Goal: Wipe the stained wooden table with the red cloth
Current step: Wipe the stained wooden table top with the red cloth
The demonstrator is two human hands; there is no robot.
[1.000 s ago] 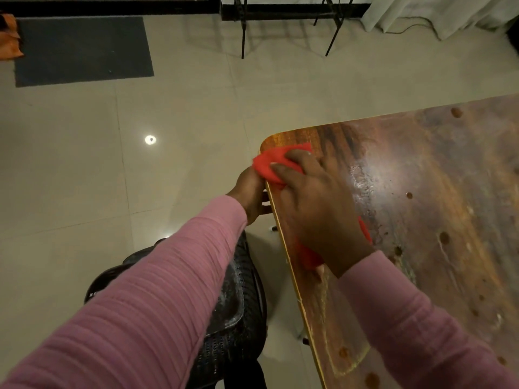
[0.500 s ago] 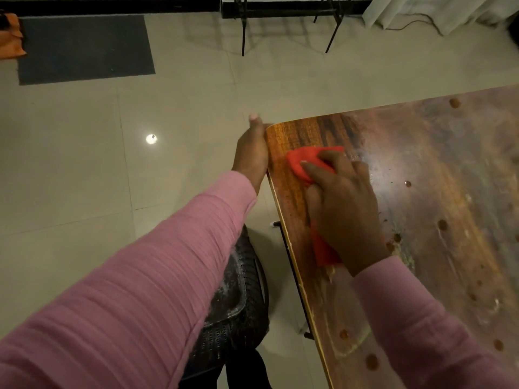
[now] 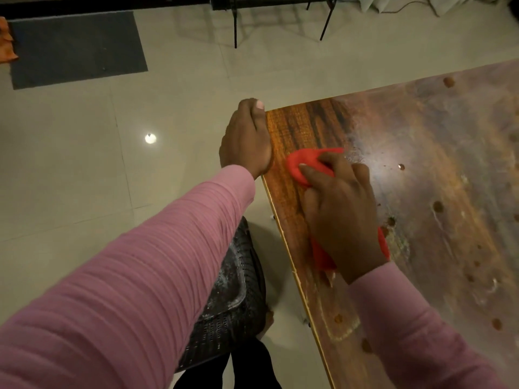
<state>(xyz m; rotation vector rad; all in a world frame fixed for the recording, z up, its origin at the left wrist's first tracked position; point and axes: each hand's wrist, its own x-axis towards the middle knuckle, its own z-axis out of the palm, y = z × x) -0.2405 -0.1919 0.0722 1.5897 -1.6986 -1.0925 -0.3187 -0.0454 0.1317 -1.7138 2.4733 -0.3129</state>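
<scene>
The stained wooden table fills the right side, with brown spots and pale smears across its top. My right hand presses the red cloth flat on the table near its left edge; red folds show ahead of my fingers and behind my wrist. My left hand grips the table's left edge close to the far corner, thumb on top, fingers hidden under the board.
A dark mesh chair stands beside the table's left edge under my left arm. A grey mat lies on the tiled floor at the far left. Thin black metal legs stand on the floor beyond the table.
My right hand has slid the cloth from the table's corner back toward me and a little inward. My left hand moved up the edge to the far corner and stays there.
</scene>
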